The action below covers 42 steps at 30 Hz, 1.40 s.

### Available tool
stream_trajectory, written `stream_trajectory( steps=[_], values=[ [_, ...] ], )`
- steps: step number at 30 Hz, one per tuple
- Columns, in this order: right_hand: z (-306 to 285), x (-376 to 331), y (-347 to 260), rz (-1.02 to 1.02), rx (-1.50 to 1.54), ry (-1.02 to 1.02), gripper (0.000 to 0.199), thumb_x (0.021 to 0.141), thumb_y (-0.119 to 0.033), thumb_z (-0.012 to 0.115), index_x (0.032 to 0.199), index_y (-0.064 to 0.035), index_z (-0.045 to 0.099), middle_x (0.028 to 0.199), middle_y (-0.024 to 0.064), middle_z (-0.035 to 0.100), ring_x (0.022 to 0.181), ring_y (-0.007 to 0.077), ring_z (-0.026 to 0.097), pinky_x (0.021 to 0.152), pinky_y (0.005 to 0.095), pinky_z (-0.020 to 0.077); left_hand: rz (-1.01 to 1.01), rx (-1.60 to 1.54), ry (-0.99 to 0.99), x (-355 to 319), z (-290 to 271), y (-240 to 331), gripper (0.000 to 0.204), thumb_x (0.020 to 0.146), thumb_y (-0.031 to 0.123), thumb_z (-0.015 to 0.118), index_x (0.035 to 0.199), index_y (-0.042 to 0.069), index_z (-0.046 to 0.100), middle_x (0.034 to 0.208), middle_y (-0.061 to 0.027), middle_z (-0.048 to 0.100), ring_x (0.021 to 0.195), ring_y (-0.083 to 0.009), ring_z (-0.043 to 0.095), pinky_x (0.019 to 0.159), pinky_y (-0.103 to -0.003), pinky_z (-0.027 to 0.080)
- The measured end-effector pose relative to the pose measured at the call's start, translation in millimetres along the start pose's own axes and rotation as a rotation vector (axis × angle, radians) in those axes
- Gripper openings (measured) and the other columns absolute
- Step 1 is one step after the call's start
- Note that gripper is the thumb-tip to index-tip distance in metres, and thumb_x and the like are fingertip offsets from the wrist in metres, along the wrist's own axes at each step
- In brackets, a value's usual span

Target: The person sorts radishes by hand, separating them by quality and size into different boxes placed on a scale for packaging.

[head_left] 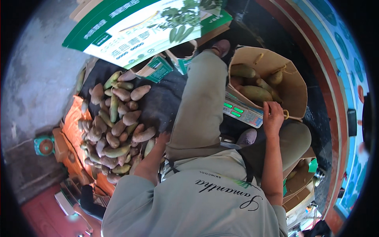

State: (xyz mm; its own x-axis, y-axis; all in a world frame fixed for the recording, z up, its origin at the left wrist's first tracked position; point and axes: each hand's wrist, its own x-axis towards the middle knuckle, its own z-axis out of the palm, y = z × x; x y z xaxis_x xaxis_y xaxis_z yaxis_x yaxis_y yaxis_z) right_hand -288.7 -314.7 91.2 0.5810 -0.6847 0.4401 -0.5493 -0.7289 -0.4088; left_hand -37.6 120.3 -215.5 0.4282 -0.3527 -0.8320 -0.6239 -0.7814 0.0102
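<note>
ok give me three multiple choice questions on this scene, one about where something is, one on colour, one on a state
1. Where does the pile of tubers lie?
A. on the person's left, on the dark mat
B. inside the paper bag
C. on the person's lap

2. What colour are the lit digits on the scale?
A. red
B. green
C. blue

3. What is the right hand doing?
A. hanging free in the air
B. resting flat on the knee
C. gripping the rim of the paper bag

Answers:
1 A, the heap spreads over the mat beside the left hand.
2 B, the display glows green under the bag.
3 C, its fingers curl over the bag's near edge, with tubers inside the bag.
</note>
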Motion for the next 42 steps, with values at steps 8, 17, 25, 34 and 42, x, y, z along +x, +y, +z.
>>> stream_trajectory(
  steps=[8,17,25,34,42],
  values=[
    [-1.2,1.2,-3.1,0.016,-0.043,-0.046,0.010,0.085,-0.012,0.060,0.080,-0.0035,0.059,0.076,0.0114,0.058,0.072,0.0309,0.056,0.066,0.0402,0.0428,-0.047,-0.014,-0.041,-54.3,-60.8,30.3,0.041,0.085,0.025,0.053,0.127,0.026,0.051,0.137,-0.0033,0.040,0.127,-0.0256,0.039,0.096,-0.053,0.039],
    [-0.6,-0.2,-1.7,0.025,-0.098,-0.067,0.013,0.088,-0.014,0.057,0.081,-0.0029,0.059,0.077,0.0121,0.059,0.073,0.0320,0.057,0.066,0.0405,0.0430,0.047,0.126,0.039,-59.9,-62.5,42.7,0.041,0.084,0.019,0.056,0.125,0.020,0.051,0.129,-0.0063,0.045,0.120,-0.0270,0.046,0.092,-0.049,0.042],
    [-0.5,-0.6,-2.8,0.018,-0.101,-0.092,0.014,0.089,-0.014,0.055,0.081,-0.0027,0.059,0.076,0.0123,0.058,0.072,0.0320,0.056,0.064,0.0408,0.0418,0.070,0.257,0.180,-55.9,-58.0,41.4,0.025,0.085,0.020,0.054,0.109,0.016,0.062,0.112,-0.0036,0.053,0.107,-0.0231,0.054,0.083,-0.043,0.046],
    [0.0,0.4,-2.6,0.003,-0.113,-0.090,0.016,0.089,-0.014,0.054,0.079,-0.0023,0.058,0.075,0.0125,0.057,0.071,0.0320,0.055,0.065,0.0405,0.0420,0.042,0.191,0.051,-68.5,-73.3,44.1,0.028,0.083,0.020,0.056,0.110,0.016,0.062,0.116,-0.0049,0.052,0.114,-0.0242,0.051,0.091,-0.045,0.043],
    [0.7,1.3,-2.6,0.009,-0.155,-0.129,0.018,0.091,-0.015,0.051,0.079,-0.0028,0.059,0.076,0.0120,0.058,0.073,0.0317,0.055,0.066,0.0410,0.0415,-0.358,-0.027,0.503,-83.6,-92.4,-29.6,0.062,0.077,0.016,0.060,0.135,0.022,0.040,0.143,-0.0076,0.032,0.134,-0.0272,0.026,0.106,-0.050,0.025]
  ],
)
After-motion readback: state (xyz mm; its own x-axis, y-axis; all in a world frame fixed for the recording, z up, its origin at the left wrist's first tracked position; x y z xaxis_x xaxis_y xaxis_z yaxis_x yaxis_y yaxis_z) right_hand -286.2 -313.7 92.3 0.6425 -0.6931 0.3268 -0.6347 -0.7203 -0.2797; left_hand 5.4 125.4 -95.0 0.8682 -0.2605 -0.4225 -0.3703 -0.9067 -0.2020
